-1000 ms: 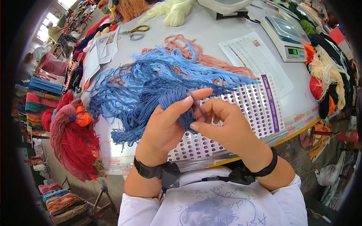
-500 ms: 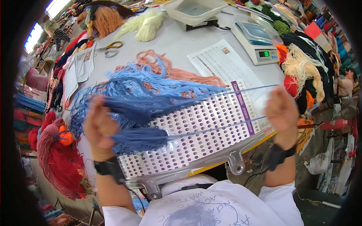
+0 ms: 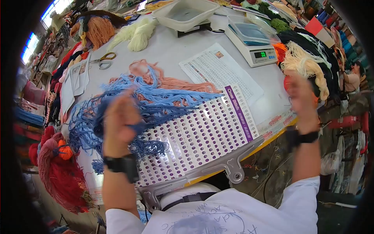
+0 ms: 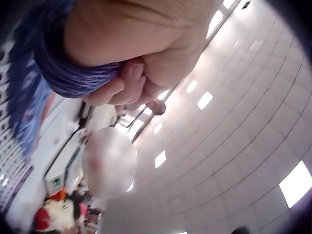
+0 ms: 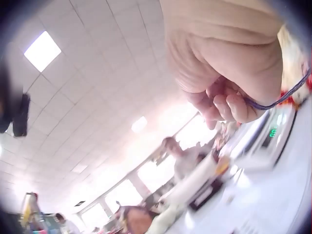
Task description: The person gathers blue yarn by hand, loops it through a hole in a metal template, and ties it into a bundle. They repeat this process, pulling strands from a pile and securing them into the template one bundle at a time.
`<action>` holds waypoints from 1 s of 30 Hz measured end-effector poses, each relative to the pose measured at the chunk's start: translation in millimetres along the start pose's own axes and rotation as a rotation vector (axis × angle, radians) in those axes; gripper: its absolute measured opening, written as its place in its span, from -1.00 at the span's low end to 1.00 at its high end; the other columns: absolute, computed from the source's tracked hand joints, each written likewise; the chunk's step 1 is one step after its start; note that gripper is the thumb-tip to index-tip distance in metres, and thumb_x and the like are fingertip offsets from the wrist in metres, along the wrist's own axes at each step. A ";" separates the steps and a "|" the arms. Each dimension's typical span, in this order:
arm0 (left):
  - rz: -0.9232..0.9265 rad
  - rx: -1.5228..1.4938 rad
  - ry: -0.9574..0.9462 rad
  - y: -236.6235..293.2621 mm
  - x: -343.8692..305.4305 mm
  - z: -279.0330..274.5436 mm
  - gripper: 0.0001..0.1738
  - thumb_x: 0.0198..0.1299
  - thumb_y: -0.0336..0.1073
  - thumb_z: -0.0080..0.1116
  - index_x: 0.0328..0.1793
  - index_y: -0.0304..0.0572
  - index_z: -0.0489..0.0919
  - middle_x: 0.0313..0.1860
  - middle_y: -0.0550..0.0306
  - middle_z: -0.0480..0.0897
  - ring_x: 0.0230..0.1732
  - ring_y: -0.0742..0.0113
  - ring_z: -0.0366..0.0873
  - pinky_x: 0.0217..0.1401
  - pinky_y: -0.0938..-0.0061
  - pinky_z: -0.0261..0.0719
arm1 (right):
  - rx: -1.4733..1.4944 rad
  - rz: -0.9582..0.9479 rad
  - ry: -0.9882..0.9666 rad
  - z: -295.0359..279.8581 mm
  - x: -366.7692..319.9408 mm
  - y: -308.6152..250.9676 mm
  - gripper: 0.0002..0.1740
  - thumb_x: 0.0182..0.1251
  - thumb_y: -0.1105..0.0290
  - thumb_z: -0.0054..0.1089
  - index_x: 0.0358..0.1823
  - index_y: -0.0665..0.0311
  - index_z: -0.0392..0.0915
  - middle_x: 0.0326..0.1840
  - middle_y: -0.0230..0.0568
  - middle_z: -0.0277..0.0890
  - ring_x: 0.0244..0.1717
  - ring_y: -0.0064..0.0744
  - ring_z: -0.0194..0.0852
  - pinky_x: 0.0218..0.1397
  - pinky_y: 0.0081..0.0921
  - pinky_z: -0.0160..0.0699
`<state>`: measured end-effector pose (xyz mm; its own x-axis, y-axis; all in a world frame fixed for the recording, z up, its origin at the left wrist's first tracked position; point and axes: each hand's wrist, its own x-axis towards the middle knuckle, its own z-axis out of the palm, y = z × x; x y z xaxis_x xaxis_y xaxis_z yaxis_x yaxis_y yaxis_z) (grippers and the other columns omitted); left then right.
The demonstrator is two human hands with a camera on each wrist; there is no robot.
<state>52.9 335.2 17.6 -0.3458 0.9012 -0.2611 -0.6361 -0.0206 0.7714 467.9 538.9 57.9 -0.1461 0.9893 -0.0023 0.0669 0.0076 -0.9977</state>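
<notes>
My left hand point(image 3: 122, 119) is raised over the left part of the table, gripping a dark blue yarn bundle point(image 4: 73, 80) that loops round behind the thumb in the left wrist view. Far off to the right, my right hand point(image 3: 303, 95) has its fingers curled in and pinches a thin dark blue strand point(image 5: 288, 96), which trails away from the fist in the right wrist view. Beneath the left hand lie loose dark blue yarn point(image 3: 150, 148), light blue yarn point(image 3: 175, 95) and salmon yarn point(image 3: 187, 84). The yarn partly covers a white card with rows of holes point(image 3: 194, 136).
A printed chart point(image 3: 222, 66) lies behind the card. Digital scales point(image 3: 259, 54) and a white tray point(image 3: 185, 15) stand at the back. Scissors point(image 3: 105, 58) and paper sheets point(image 3: 76, 82) are at left. Red yarn point(image 3: 64, 183) hangs over the left edge; cream yarn point(image 3: 306, 64) lies at right.
Both hands were together over the dark blue yarn; they have spread wide apart, the right hand far to the right. Strands stretched toward the right hand half a second ago. The left hand has lifted its bundle.
</notes>
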 end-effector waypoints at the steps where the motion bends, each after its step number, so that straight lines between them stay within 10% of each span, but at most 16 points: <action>1: -0.200 -0.074 -0.172 -27.5 5.5 13.4 -0.54 0.25 -0.28 0.02 0.24 -0.34 0.34 -0.65 0.52 0.13 -0.70 0.72 0.01 -0.68 0.76 -0.01 | -0.314 -0.123 -0.180 32.0 -6.8 19.7 -0.71 0.25 0.30 0.05 -0.07 0.25 0.60 -0.58 -0.63 0.22 -0.60 -0.82 0.03 -0.55 -0.78 0.06; 5: -0.529 0.105 -0.205 -101.8 20.1 55.1 -0.62 0.26 -0.32 -0.01 0.17 -0.33 0.39 -0.61 0.46 0.19 -0.68 0.67 0.06 -0.63 0.69 0.08 | -0.282 0.102 -0.409 137.9 -21.7 91.6 -0.81 0.15 0.34 0.23 -0.30 0.30 0.66 -0.58 -0.45 0.47 -0.58 -0.76 0.28 -0.53 -0.74 0.23; 16: -0.142 0.922 -0.101 -138.4 62.0 79.2 -0.88 0.07 -0.40 0.05 -0.44 -0.31 0.53 -0.69 0.21 0.41 -0.79 0.48 0.26 -0.72 0.54 0.20 | -0.291 0.101 -0.322 161.6 -24.9 138.1 -0.84 -0.01 0.35 0.33 -0.43 0.28 0.66 -0.58 -0.27 0.58 -0.58 -0.50 0.50 -0.45 -0.58 0.42; 22: -0.285 0.870 -0.104 -130.0 62.2 83.6 -0.82 0.02 -0.39 0.12 -0.54 -0.37 0.52 -0.77 0.18 0.40 -0.79 0.46 0.29 -0.72 0.53 0.19 | -0.470 -0.330 -0.325 154.5 -38.6 134.1 -0.86 0.05 0.41 0.23 -0.38 0.29 0.67 -0.49 -0.24 0.59 -0.51 -0.48 0.52 -0.40 -0.58 0.43; 30: -0.123 0.806 0.073 -121.6 56.2 74.6 -0.83 0.02 -0.34 0.11 -0.49 -0.33 0.52 -0.73 0.17 0.42 -0.70 0.44 0.34 -0.61 0.56 0.26 | -0.242 0.124 -0.467 146.3 -35.5 110.5 -0.79 0.08 0.53 0.17 -0.21 0.27 0.65 -0.32 -0.31 0.52 -0.36 -0.53 0.48 -0.28 -0.62 0.44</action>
<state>162.2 420.6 -47.6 -0.3676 0.8456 -0.3871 0.0096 0.4197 0.9076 336.1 483.3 -62.1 -0.5422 0.8152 -0.2038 0.3287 -0.0175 -0.9443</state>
